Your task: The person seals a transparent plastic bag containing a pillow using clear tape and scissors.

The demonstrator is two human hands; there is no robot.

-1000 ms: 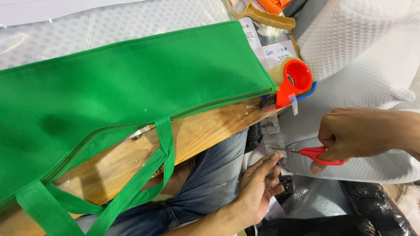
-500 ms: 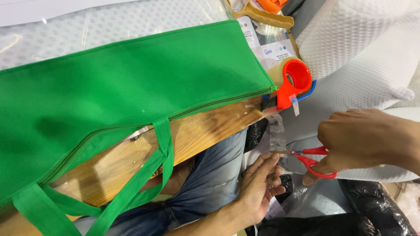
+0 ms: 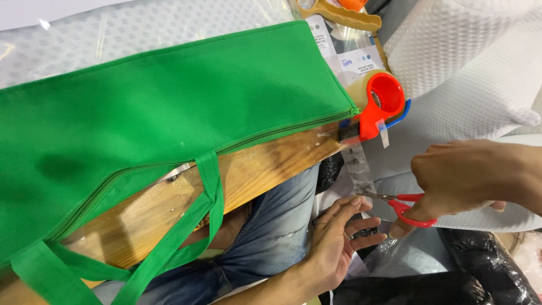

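Head view, looking down past a table edge to the lap. Lower centre of the frame: the left hand (image 3: 333, 243) lies palm-up with fingers spread and relaxed, holding nothing firmly; its fingertips touch the lower end of a clear tape strip (image 3: 359, 169). Whether the tape sticks to the fingers cannot be told. Beneath the hand lies blue denim (image 3: 265, 231), soft and creased.

Right of centre: the right hand (image 3: 468, 178) is closed around the red plastic handles of a pair of scissors (image 3: 403, 204), thumb and fingers through the loops. The short metal blades are parted only slightly and meet the tape strip just above the left fingertips. The long axis of the scissors runs nearly level, tips pointing toward the left of the frame.

The tape strip is thin, glossy and transparent; its long axis runs almost vertically, hanging from the dispenser down toward the left hand.

Middle distance, upper right of centre: an orange-red tape dispenser (image 3: 379, 104) with a round hub sits at the table corner, a blue part showing behind it. The wooden table (image 3: 265, 169) shows a varnished, grained edge.

Farther, filling the upper left: a green non-woven fabric bag (image 3: 169, 113) lies flat, its zipper running diagonally and its strap handles drooping over the table edge. White quilted padding (image 3: 468, 73) fills the upper right.
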